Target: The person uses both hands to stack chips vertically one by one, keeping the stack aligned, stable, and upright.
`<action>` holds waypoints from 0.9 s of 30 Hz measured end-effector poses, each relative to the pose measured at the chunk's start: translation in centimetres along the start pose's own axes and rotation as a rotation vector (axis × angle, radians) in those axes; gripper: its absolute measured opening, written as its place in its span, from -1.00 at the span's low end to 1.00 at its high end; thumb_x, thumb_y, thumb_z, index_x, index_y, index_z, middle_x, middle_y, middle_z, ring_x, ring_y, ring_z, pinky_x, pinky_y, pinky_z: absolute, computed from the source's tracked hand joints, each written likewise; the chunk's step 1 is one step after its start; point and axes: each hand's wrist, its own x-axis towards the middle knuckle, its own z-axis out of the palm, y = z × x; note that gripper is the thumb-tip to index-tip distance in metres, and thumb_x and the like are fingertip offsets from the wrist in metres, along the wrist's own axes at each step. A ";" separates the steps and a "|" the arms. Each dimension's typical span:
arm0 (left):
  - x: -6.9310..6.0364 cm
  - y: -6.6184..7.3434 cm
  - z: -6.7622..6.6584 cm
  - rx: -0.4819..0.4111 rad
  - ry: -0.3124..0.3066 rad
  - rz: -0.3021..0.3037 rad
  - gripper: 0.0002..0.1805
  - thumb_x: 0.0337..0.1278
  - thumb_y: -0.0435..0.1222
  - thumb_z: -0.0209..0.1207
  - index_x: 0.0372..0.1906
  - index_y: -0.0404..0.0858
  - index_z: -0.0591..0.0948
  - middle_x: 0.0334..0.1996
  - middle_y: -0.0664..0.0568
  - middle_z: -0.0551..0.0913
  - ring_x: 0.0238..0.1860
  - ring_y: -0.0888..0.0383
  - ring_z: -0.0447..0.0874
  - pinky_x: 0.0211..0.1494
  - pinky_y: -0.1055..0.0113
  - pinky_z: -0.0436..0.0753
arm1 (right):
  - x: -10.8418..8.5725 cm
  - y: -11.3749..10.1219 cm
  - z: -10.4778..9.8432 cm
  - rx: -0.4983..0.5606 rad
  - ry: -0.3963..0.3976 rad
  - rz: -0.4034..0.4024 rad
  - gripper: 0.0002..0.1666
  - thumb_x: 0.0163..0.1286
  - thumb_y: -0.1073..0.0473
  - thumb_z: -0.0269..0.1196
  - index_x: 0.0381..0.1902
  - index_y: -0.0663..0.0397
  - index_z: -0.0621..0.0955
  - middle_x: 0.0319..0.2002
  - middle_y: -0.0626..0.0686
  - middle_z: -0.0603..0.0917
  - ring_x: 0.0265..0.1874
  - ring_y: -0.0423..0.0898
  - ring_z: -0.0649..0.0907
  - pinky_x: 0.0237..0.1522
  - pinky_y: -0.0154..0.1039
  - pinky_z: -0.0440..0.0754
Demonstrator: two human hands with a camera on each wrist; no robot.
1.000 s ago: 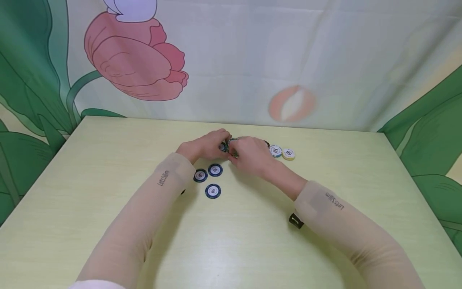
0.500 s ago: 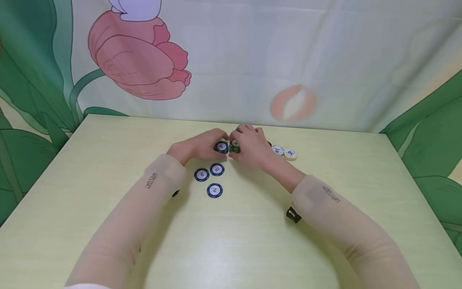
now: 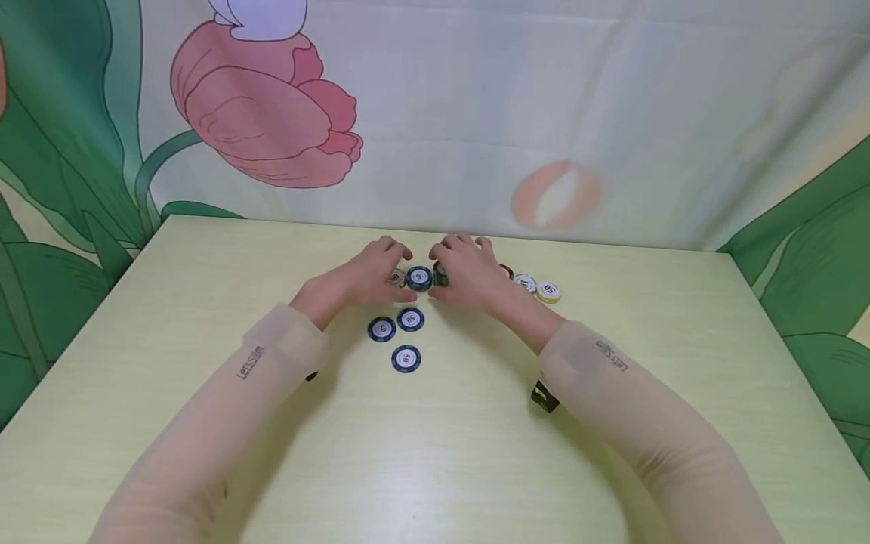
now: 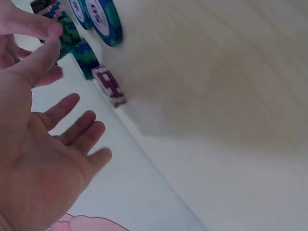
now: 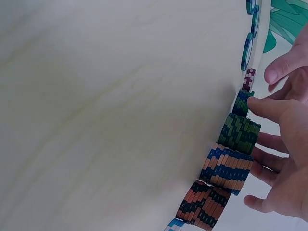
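Observation:
Poker chips stand in a row of stacks at the far side of the table. In the head view my left hand (image 3: 367,276) is spread around a short maroon-and-white stack (image 4: 109,86), fingers apart from it in the left wrist view. To its right stands a blue-green stack (image 3: 419,277). My right hand (image 3: 472,276) arches over a taller green stack (image 5: 239,133). Its fingers lie loosely behind the stacks, and the thumb is close to the blue-green one; contact cannot be told. Three blue chips lie flat nearer me: one left (image 3: 382,329), one right (image 3: 411,319), one in front (image 3: 405,358).
Further along the row are a blue-and-orange stack (image 5: 226,168) and an orange-and-black stack (image 5: 203,205). White-blue chips (image 3: 525,282) and yellow-edged chips (image 3: 548,292) sit at the right end. A printed curtain (image 3: 435,113) hangs behind the table's far edge.
My left hand has let go of the blue-green stack and moved left to the maroon one. The right hand has come off the pinch beside the stacks, its fingers now looser.

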 end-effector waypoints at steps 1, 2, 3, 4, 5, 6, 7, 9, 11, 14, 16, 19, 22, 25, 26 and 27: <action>-0.2 0.1 0.0 0.013 0.016 0.000 -0.26 0.32 -0.07 0.35 0.41 -0.38 0.36 0.37 -0.27 0.27 0.35 -0.16 0.26 0.45 -0.03 0.33 | 0.0 0.1 0.0 -0.002 -0.009 0.005 -0.33 0.35 -0.14 0.41 0.28 0.09 0.57 0.24 0.12 0.55 0.30 0.10 0.43 0.36 0.28 0.24; -0.4 0.3 0.1 0.030 0.028 -0.001 -0.29 0.32 -0.07 0.35 0.38 -0.38 0.38 0.33 -0.25 0.30 0.31 -0.15 0.28 0.43 -0.03 0.34 | 0.0 0.1 0.0 -0.005 -0.017 0.011 -0.33 0.36 -0.14 0.40 0.29 0.09 0.57 0.24 0.12 0.55 0.30 0.10 0.43 0.37 0.28 0.24; -0.6 0.5 0.1 0.048 0.036 -0.004 -0.32 0.32 -0.06 0.35 0.34 -0.37 0.41 0.28 -0.24 0.34 0.28 -0.15 0.30 0.40 -0.05 0.35 | 0.0 0.2 0.0 -0.004 -0.026 0.016 -0.34 0.38 -0.13 0.39 0.29 0.09 0.56 0.25 0.12 0.56 0.30 0.10 0.44 0.37 0.28 0.23; -0.8 0.7 0.2 0.067 0.041 -0.009 -0.35 0.31 -0.06 0.35 0.31 -0.35 0.44 0.23 -0.22 0.38 0.23 -0.14 0.33 0.36 -0.06 0.37 | 0.0 0.3 0.0 -0.005 -0.031 0.019 -0.34 0.38 -0.13 0.38 0.30 0.09 0.56 0.25 0.12 0.56 0.29 0.11 0.45 0.37 0.28 0.23; -1.0 0.9 0.2 0.088 0.041 -0.013 -0.40 0.31 -0.06 0.35 0.26 -0.34 0.48 0.18 -0.20 0.41 0.18 -0.12 0.36 0.32 -0.08 0.38 | 0.0 0.4 0.0 -0.003 -0.034 0.022 -0.35 0.39 -0.13 0.37 0.30 0.09 0.56 0.24 0.13 0.57 0.29 0.11 0.46 0.37 0.28 0.23; -1.2 1.2 0.2 0.102 0.036 -0.017 -0.44 0.31 -0.06 0.35 0.22 -0.32 0.51 0.13 -0.18 0.45 0.13 -0.11 0.39 0.28 -0.06 0.42 | 0.0 0.5 0.0 0.000 -0.035 0.024 -0.36 0.40 -0.12 0.37 0.30 0.09 0.56 0.24 0.13 0.57 0.29 0.11 0.46 0.37 0.28 0.23; -1.4 1.4 0.2 0.104 0.023 -0.021 -0.48 0.31 -0.08 0.36 0.18 -0.32 0.54 0.08 -0.16 0.48 0.08 -0.09 0.43 0.24 -0.04 0.45 | 0.0 0.6 0.0 0.004 -0.034 0.025 -0.37 0.40 -0.11 0.36 0.29 0.09 0.57 0.24 0.13 0.58 0.28 0.11 0.47 0.36 0.29 0.24; -1.8 1.9 0.3 0.093 -0.014 -0.026 -0.55 0.31 -0.10 0.36 0.11 -0.31 0.58 0.00 -0.12 0.53 -0.02 -0.05 0.49 0.15 0.03 0.52 | -0.1 0.7 0.0 0.010 -0.029 0.023 -0.39 0.41 -0.10 0.35 0.29 0.09 0.58 0.22 0.12 0.60 0.26 0.11 0.50 0.34 0.29 0.25; -2.0 2.2 0.3 0.077 -0.058 -0.032 -0.59 0.32 -0.12 0.36 0.07 -0.31 0.61 -0.05 -0.09 0.57 -0.09 -0.01 0.53 0.06 0.12 0.58 | -0.1 0.8 -0.1 0.018 -0.023 0.022 -0.41 0.41 -0.09 0.35 0.28 0.09 0.59 0.19 0.11 0.61 0.23 0.11 0.52 0.31 0.28 0.29; -2.3 2.6 0.5 0.064 -0.110 -0.033 -0.60 0.33 -0.11 0.35 0.06 -0.32 0.63 -0.09 -0.07 0.60 -0.13 0.02 0.55 -0.02 0.19 0.60 | -0.1 0.9 -0.2 0.025 -0.023 0.024 -0.42 0.41 -0.08 0.35 0.27 0.08 0.60 0.17 0.10 0.64 0.18 0.09 0.56 0.24 0.25 0.35; -2.5 2.8 0.6 0.074 -0.127 -0.023 -0.58 0.33 -0.09 0.35 0.06 -0.32 0.64 -0.12 -0.06 0.61 -0.14 0.02 0.54 -0.05 0.21 0.60 | -0.1 0.9 -0.3 0.031 -0.022 0.021 -0.43 0.41 -0.07 0.36 0.26 0.08 0.60 0.16 0.09 0.65 0.16 0.09 0.58 0.20 0.23 0.38; -2.7 2.8 0.7 0.089 -0.135 0.003 -0.58 0.31 -0.09 0.36 0.05 -0.32 0.64 -0.19 -0.04 0.61 -0.17 0.04 0.53 -0.10 0.22 0.58 | -0.1 1.0 -0.4 0.041 -0.017 0.014 -0.45 0.41 -0.07 0.37 0.24 0.08 0.62 0.14 0.08 0.66 0.14 0.07 0.60 0.17 0.23 0.40; -2.7 2.8 0.9 0.101 -0.137 0.014 -0.58 0.29 -0.09 0.38 0.04 -0.32 0.63 -0.25 -0.01 0.61 -0.20 0.06 0.52 -0.13 0.24 0.55 | -0.1 1.2 -0.4 0.063 -0.009 0.005 -0.46 0.40 -0.06 0.38 0.22 0.08 0.63 0.11 0.07 0.68 0.12 0.06 0.62 0.17 0.23 0.40; -2.8 2.8 1.1 0.098 -0.138 0.006 -0.56 0.27 -0.08 0.40 0.04 -0.31 0.63 -0.27 0.01 0.61 -0.22 0.06 0.53 -0.15 0.25 0.54 | -0.1 1.5 -0.5 0.085 -0.011 0.006 -0.45 0.38 -0.06 0.39 0.22 0.08 0.62 0.11 0.06 0.69 0.12 0.05 0.62 0.17 0.23 0.40; -2.8 2.9 1.1 0.094 -0.138 0.001 -0.56 0.26 -0.07 0.40 0.05 -0.30 0.62 -0.28 0.01 0.61 -0.22 0.07 0.53 -0.16 0.26 0.53 | -0.1 1.5 -0.5 0.090 -0.017 0.009 -0.43 0.37 -0.06 0.40 0.24 0.07 0.61 0.12 0.06 0.69 0.13 0.05 0.62 0.17 0.23 0.40; -2.8 2.9 1.1 0.094 -0.138 -0.003 -0.55 0.26 -0.07 0.41 0.05 -0.30 0.62 -0.28 0.01 0.61 -0.22 0.07 0.53 -0.16 0.26 0.53 | -0.1 1.6 -0.6 0.092 -0.023 0.012 -0.41 0.36 -0.07 0.41 0.25 0.07 0.60 0.13 0.06 0.68 0.14 0.05 0.61 0.17 0.24 0.40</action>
